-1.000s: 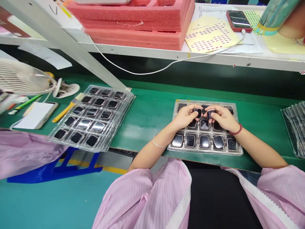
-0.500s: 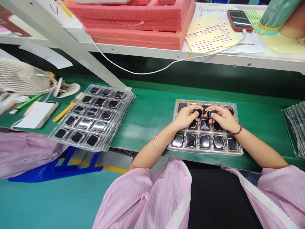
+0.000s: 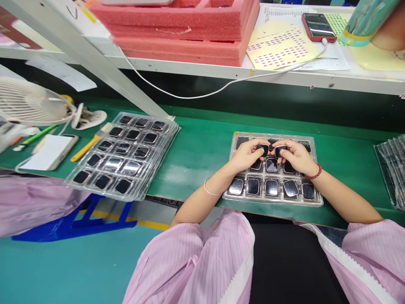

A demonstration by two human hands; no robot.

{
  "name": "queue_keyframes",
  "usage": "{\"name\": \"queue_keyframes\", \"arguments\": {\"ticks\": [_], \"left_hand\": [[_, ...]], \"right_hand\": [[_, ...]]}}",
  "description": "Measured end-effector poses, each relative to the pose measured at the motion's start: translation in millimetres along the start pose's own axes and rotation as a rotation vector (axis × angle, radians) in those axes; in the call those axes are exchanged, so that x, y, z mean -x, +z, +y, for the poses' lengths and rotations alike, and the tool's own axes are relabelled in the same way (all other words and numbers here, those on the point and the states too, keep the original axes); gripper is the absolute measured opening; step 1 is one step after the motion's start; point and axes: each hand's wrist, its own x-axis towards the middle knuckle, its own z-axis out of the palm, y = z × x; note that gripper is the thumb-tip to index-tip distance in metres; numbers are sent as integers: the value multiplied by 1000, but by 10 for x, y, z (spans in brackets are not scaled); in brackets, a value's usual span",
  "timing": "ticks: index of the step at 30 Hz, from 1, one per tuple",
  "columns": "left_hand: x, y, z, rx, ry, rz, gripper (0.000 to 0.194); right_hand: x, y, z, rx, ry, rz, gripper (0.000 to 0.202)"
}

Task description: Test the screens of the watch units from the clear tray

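My left hand (image 3: 248,153) is closed on a smartwatch (image 3: 263,149) with a dark square screen, pinched between thumb and fingers. A second smartwatch (image 3: 280,150) of the same look is gripped in my right hand (image 3: 296,155). The two watches are held a little apart, screens up, over a clear plastic tray (image 3: 317,198). Rows of similar watch bodies sit in its pockets, among them one watch (image 3: 290,188) lying crooked in the front row. My hands cover part of the back rows.
Left on the green bench (image 3: 190,156) stands a stack of filled clear trays (image 3: 148,169), with a yellow-handled brush (image 3: 85,147) beside it. More trays (image 3: 392,173) stand at the right edge. A fan (image 3: 31,101) is far left. Above runs a shelf (image 3: 218,72) bearing red foam (image 3: 180,50) and a phone (image 3: 318,26).
The watch in my right hand has tilted slightly, and its screen looks darker now. Otherwise my hands and the trays keep their places.
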Motion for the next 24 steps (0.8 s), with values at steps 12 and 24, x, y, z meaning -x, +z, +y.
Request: {"name": "queue_keyframes", "arguments": {"ticks": [12,24], "left_hand": [[-12,-17,-39,29,91,37,28],[6,-24,-23,-3,107,33,40]], "right_hand": [[10,5,-12,13,-70,-48,40],[5,9,-18,14,-84,-43,42]]}}
